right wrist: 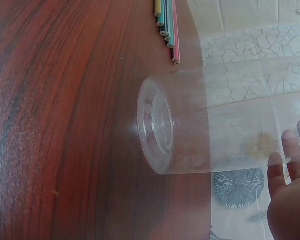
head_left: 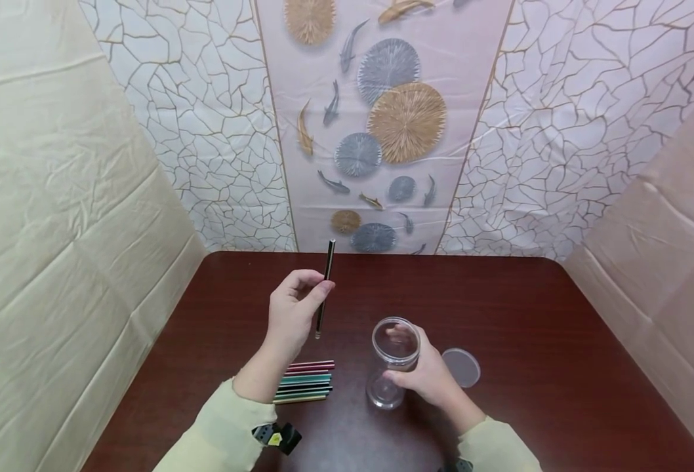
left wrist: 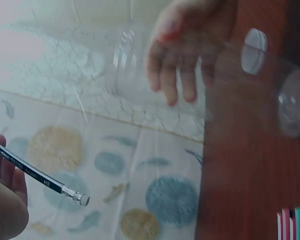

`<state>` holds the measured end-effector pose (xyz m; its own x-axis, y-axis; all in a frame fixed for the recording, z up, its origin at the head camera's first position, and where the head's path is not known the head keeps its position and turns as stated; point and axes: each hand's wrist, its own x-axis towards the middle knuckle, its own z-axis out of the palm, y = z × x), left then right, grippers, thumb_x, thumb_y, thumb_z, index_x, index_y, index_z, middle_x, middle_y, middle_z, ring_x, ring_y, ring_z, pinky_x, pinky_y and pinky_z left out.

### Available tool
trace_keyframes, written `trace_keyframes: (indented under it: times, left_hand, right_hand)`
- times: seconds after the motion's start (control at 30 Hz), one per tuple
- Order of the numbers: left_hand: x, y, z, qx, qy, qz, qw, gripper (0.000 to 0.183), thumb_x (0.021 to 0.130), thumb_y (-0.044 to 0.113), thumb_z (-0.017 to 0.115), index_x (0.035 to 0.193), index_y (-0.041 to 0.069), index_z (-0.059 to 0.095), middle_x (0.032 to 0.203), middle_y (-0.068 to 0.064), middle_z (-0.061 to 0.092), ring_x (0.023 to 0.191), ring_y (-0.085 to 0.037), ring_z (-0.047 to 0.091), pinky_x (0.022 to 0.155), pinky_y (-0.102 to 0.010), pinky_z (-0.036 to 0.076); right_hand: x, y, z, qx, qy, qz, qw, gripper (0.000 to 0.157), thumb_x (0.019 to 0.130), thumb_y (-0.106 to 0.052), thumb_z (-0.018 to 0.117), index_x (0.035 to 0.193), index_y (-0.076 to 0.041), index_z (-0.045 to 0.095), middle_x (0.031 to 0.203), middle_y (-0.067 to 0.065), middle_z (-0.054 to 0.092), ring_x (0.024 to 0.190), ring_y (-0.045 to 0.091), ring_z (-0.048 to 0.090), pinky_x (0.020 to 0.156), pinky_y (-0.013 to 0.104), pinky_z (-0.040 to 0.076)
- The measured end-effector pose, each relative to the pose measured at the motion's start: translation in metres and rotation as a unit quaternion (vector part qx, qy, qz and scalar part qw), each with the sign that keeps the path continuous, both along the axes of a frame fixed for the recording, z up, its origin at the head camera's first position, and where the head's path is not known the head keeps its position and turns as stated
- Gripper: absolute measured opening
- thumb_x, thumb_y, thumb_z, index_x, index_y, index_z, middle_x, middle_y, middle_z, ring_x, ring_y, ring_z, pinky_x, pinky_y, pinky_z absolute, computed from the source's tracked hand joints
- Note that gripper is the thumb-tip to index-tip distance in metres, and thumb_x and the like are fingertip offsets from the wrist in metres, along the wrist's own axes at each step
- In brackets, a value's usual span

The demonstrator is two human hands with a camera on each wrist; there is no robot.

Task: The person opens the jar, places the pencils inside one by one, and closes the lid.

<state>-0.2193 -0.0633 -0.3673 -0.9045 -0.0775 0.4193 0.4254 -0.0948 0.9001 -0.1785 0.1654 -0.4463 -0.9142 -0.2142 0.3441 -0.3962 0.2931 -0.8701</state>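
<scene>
One black HB pencil (head_left: 329, 262) with a pale eraser was pinched in the left hand (head_left: 292, 311).
Eraser down, it hung left of one clear plastic cylindrical jar (head_left: 382, 369), gripped by the right hand (head_left: 428, 375). One round translucent lid (head_left: 461, 368) lay beside that hand on the dark-red counter (head_left: 530, 393); the multicoloured pencils (head_left: 307, 379) by the left wrist were too overlapped to count.

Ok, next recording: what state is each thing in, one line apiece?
Dark pencil: raised, near upright, eraser end down
Left hand: pinching that pencil
Clear jar: uncapped, nothing visible inside
Right hand: gripping the jar
Lid: off, on the table
Other pencils: lying side by side
</scene>
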Motion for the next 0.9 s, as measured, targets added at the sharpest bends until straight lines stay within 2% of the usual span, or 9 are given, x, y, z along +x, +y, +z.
trace_keyframes:
  times: [0.13,0.33,0.47,0.6,0.8,0.9]
  left_hand:
    - [0.005,0.01,0.01,0.033,0.014,-0.019,0.9992,0.016,0.082,-0.003,0.068,0.094,-0.007,0.058,0.081,0.003,0.063,0.076,-0.011,0.059,0.07,-0.022,0.048]
    - [0.012,0.027,0.022,0.086,0.018,-0.047,0.995,0.014,0.081,-0.008,0.066,0.088,0.004,0.061,0.079,0.004,0.066,0.076,-0.011,0.062,0.073,-0.022,0.049]
    - [0.014,0.041,0.026,0.121,0.02,-0.07,0.99,0.01,0.083,-0.008,0.064,0.09,-0.004,0.059,0.078,0.003,0.067,0.078,-0.012,0.064,0.076,-0.024,0.05]
    - [0.016,0.055,0.025,0.141,0.015,-0.08,0.9866,0.009,0.083,-0.006,0.064,0.09,-0.003,0.059,0.078,0.003,0.068,0.078,-0.012,0.064,0.075,-0.023,0.049]
    - [0.016,0.07,0.018,0.152,-0.004,-0.078,0.9853,0.009,0.083,-0.003,0.065,0.089,0.0,0.06,0.078,0.003,0.068,0.078,-0.011,0.063,0.071,-0.021,0.047]
    - [0.016,0.074,0.016,0.168,-0.018,-0.074,0.9829,0.016,0.084,-0.006,0.063,0.087,0.009,0.061,0.078,0.002,0.067,0.079,-0.012,0.063,0.073,-0.021,0.047]
  right_hand:
    - [0.0,-0.001,0.0,0.009,-0.007,-0.009,1.0,0.074,0.063,0.003,0.082,0.125,0.007,0.041,0.12,0.02,0.059,0.111,0.034,0.055,0.095,0.02,0.037]
    - [0.0,-0.001,0.0,0.023,-0.01,-0.021,0.999,0.075,0.062,0.0,0.083,0.125,0.005,0.043,0.119,0.015,0.061,0.111,0.03,0.056,0.095,0.022,0.038]
    - [0.001,0.0,-0.001,0.026,-0.012,-0.027,0.999,0.075,0.062,0.0,0.083,0.125,0.004,0.043,0.119,0.015,0.061,0.11,0.029,0.056,0.094,0.024,0.039]
    - [0.001,0.001,-0.002,0.028,-0.016,-0.033,0.999,0.076,0.061,-0.001,0.083,0.125,0.003,0.043,0.118,0.014,0.061,0.109,0.029,0.057,0.093,0.027,0.04]
    - [-0.013,0.008,-0.031,0.031,-0.007,-0.039,0.999,0.08,0.061,-0.012,0.086,0.128,-0.006,0.043,0.118,0.004,0.062,0.107,0.02,0.058,0.092,0.029,0.041]
    - [-0.015,0.01,-0.036,0.031,-0.007,-0.04,0.999,0.08,0.061,-0.014,0.087,0.128,-0.008,0.043,0.118,0.003,0.062,0.106,0.02,0.058,0.092,0.029,0.042]
